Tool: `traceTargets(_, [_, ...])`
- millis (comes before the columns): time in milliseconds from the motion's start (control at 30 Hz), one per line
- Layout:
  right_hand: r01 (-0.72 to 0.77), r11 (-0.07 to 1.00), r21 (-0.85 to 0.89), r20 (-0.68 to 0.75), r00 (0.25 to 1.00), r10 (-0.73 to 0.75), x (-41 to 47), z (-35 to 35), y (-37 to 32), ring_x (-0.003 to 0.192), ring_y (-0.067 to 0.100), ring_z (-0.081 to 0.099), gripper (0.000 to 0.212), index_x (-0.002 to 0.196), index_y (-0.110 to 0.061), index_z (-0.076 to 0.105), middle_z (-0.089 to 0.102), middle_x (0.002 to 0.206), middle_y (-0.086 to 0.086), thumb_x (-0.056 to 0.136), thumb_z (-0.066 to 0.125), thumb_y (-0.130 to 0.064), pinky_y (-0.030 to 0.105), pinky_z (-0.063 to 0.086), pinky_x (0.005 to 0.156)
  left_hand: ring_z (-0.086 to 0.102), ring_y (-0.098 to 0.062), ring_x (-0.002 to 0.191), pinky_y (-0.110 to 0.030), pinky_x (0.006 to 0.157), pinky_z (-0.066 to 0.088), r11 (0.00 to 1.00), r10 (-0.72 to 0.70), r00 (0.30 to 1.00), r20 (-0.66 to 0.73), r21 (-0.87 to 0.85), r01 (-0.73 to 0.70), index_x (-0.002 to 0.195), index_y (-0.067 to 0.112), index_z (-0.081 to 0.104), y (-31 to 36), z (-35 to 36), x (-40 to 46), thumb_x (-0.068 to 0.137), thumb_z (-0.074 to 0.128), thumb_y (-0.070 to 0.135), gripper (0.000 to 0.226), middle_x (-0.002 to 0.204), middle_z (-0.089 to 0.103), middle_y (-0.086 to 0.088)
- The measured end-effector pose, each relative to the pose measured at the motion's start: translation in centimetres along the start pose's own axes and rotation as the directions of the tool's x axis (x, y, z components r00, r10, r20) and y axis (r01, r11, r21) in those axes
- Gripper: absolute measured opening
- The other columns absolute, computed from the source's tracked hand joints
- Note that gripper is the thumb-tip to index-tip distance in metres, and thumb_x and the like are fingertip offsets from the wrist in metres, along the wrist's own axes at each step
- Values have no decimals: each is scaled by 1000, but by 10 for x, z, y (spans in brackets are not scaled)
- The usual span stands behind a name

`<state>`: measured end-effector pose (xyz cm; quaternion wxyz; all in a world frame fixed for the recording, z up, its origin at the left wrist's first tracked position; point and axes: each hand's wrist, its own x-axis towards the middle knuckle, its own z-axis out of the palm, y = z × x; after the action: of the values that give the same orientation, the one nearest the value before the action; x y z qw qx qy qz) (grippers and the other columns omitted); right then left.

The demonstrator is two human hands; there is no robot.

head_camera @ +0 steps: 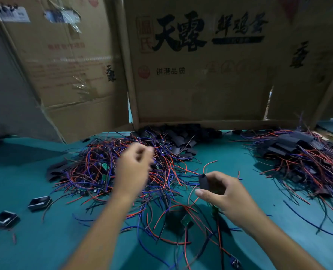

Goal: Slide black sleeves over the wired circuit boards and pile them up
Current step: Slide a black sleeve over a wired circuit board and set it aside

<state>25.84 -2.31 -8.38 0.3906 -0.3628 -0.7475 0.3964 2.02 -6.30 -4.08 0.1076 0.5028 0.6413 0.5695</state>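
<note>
Pinching a matte black sleeve at centre right, the right hand held it above bare teal mat, thin wires trailing below. Blurred, the left hand hovered with curled fingers over the tangled boards; whether it held anything was unclear. Loose sleeves lay against the cardboard; the sleeved pile sat at right.

Teal table; printed cardboard boxes standing along its far edge; dim light.
</note>
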Motion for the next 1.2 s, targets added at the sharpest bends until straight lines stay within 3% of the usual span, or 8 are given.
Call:
traceTargets(67, [16, 999, -35, 18, 1000, -16, -1, -1, 2, 76, 5, 64, 37, 91, -29, 67, 71, 83, -11, 71, 76, -58, 30, 51, 74, 61, -20, 67, -30, 57, 42, 973, -32, 977, -212, 219, 80, 80, 17, 62, -26, -37, 30, 95, 59, 22, 15, 71, 66, 1])
traceTargets(133, [36, 997, -72, 21, 999, -34, -1, 0, 3, 77, 5, 64, 38, 95, -35, 65, 71, 85, -11, 71, 73, -64, 32, 53, 76, 59, -28, 71, -34, 62, 41, 872, -107, 949, -297, 431, 233, 78, 13, 61, -57, -68, 48, 94, 58, 20, 17, 73, 64, -5])
traceTargets(233, [41, 996, -83, 24, 999, -39, -2, 2, 2, 77, 7, 64, 43, 95, -36, 65, 70, 85, -11, 69, 70, -69, 35, 54, 76, 63, -34, 65, -37, 60, 46, 697, -259, 944, -203, 638, 328, 63, 7, 57, -92, -86, 55, 93, 60, 27, 37, 59, 61, -12])
traceTargets(367, [34, 996, -88, 21, 999, -32, -2, 1, 4, 77, 9, 65, 47, 93, -32, 66, 70, 84, -11, 67, 69, -71, 39, 54, 77, 57, -27, 49, -32, 52, 49, 623, -213, 953, -213, 722, 301, 52, 10, 51, -98, -77, 54, 94, 54, 46, 55, 47, 55, -7])
traceTargets(600, [41, 990, -134, 20, 999, -39, -3, 2, 2, 75, 1, 62, 43, 93, -42, 63, 69, 85, -17, 68, 66, -76, 14, 46, 67, 62, -32, 70, -36, 60, 49, 469, -238, 961, -139, 850, 239, 78, 12, 51, -90, -63, 49, 95, 53, 53, 45, 73, 62, -9])
traceTargets(767, [32, 984, -175, 23, 999, -28, -4, 2, -1, 73, -3, 61, 36, 87, -35, 65, 68, 82, -20, 69, 69, -67, 11, 43, 65, 54, -28, 52, -33, 57, 44, 568, -355, 932, -75, 774, 279, 59, 13, 41, -86, -68, 56, 92, 65, 45, 52, 54, 50, -11])
traceTargets(867, [22, 985, -172, 21, 1000, -19, -5, 1, -1, 71, -3, 60, 31, 87, -35, 65, 68, 80, -21, 72, 72, -62, 10, 42, 63, 50, -26, 50, -32, 55, 39, 661, -352, 935, -40, 697, 279, 64, 11, 46, -87, -71, 53, 92, 66, 41, 46, 53, 48, -6])
traceTargets(1200, [3, 983, -184, 12, 1000, -1, -6, 0, 0, 70, -2, 60, 22, 85, -39, 64, 68, 81, -19, 75, 76, -55, 10, 42, 63, 60, -31, 68, -37, 60, 53, 715, 72, 988, -139, 697, 46, 80, 20, 61, -28, -79, 37, 87, 67, 33, 16, 68, 65, -5])
